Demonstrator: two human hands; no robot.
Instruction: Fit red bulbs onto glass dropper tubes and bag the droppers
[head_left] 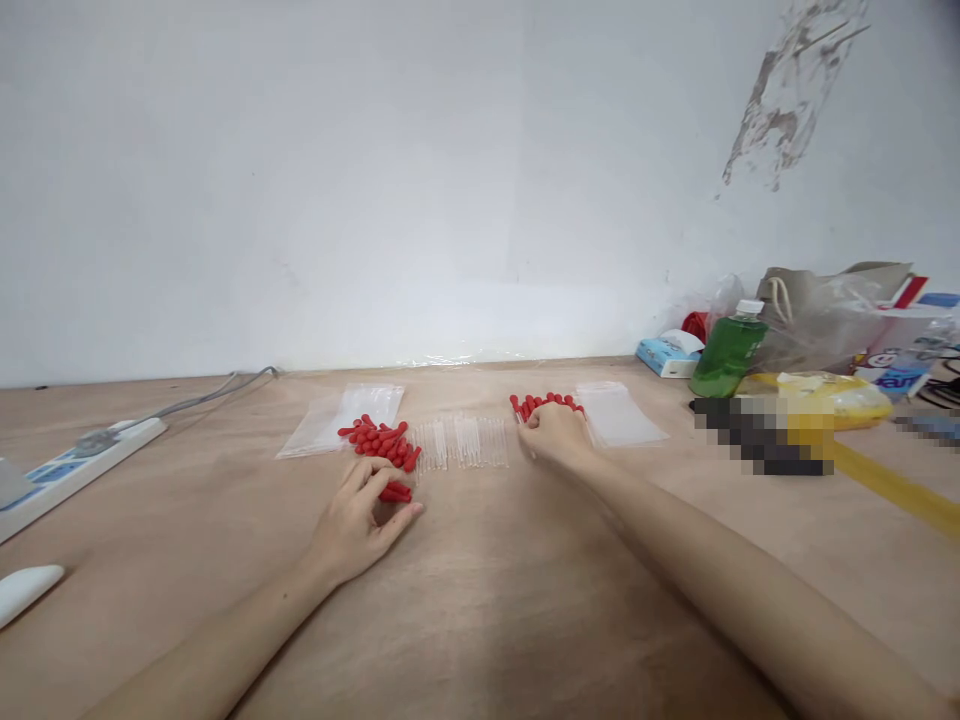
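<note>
Got the left hand (366, 522) loosely arched, thumb spread, near a left pile of teardrop-shaped red bulbs (377, 440) on the brown bench (450, 600); got the right hand (556, 432) over a right-side red bulb row (550, 399), can't tell if pinching; thin clear tubes (466, 441) between

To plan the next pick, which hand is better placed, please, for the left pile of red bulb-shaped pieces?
Probably the left hand, curled beside that pile; the right hand is at another red pile.
</note>
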